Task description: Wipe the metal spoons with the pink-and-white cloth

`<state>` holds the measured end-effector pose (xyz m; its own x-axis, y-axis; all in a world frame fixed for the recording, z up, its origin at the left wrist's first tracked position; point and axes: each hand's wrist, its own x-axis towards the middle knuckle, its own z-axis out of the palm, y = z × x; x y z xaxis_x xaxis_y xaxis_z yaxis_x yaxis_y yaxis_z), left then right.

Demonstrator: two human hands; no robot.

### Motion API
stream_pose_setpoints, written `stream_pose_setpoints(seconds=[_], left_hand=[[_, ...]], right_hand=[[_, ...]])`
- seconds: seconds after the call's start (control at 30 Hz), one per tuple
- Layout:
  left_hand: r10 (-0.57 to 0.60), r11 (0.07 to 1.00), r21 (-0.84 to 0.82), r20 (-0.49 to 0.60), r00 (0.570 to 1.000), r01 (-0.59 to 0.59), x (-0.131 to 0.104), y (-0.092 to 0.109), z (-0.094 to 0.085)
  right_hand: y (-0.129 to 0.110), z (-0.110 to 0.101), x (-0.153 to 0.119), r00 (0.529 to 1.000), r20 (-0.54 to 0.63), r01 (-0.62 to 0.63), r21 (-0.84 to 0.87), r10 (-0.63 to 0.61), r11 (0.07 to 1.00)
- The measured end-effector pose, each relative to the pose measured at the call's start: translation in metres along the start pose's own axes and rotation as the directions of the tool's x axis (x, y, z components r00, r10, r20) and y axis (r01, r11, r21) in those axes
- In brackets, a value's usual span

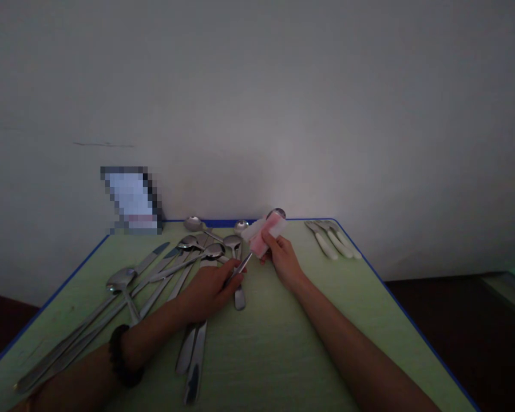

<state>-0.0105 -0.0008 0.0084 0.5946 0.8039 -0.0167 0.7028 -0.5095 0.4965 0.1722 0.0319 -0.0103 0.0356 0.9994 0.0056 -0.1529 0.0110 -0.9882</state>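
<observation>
Above the middle of the table, my left hand point(208, 289) is closed around the handle of a metal spoon point(277, 213), whose bowl points away toward the wall. A pink and white cloth or tissue point(264, 234) lies against the spoon just below its bowl and hides part of it. My right hand point(285, 260) pinches this cloth with the thumb on top; its other fingers are partly hidden. Beneath and left of my left hand lie several metal spoons point(121, 279) and table knives point(195, 366), crossing one another, some covered by my arm.
Several forks with pale handles point(326, 237) lie side by side at the far right of the green table point(249, 360). A blurred-out device point(131, 200) leans on the wall at the back left. Blue edging point(405, 312) borders the table, which stands against the wall.
</observation>
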Motion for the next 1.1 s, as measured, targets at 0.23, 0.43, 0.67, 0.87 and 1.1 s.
stream_pose_setpoints(seconds=[0.23,0.43,0.67,0.87,1.1], left_hand=[[0.003,1.0,-0.01,0.002,1.0,-0.003,-0.0003,-0.0002,-0.0001],[0.019,1.0,-0.015,-0.005,1.0,-0.019,-0.0005,-0.0024,0.0012],[0.001,1.0,-0.016,-0.001,1.0,-0.001,-0.0005,-0.0015,0.0005],[-0.002,1.0,-0.014,0.003,1.0,0.002,-0.0006,-0.0013,0.0004],[0.004,0.999,-0.038,-0.001,1.0,-0.004,-0.0001,-0.0006,-0.0004]], right_hand=[[0.0004,0.0001,0.0002,1.0,-0.007,-0.006,0.006,0.006,1.0],[-0.0022,0.0011,-0.0012,1.0,-0.016,-0.006,0.047,0.006,0.999],[-0.0001,0.0015,0.002,0.997,-0.069,-0.03,0.166,0.042,0.986],[-0.0004,0.0011,0.0017,0.999,-0.044,-0.023,0.183,0.032,0.983],[-0.0024,0.0018,-0.0006,0.997,-0.053,-0.04,0.141,0.048,0.989]])
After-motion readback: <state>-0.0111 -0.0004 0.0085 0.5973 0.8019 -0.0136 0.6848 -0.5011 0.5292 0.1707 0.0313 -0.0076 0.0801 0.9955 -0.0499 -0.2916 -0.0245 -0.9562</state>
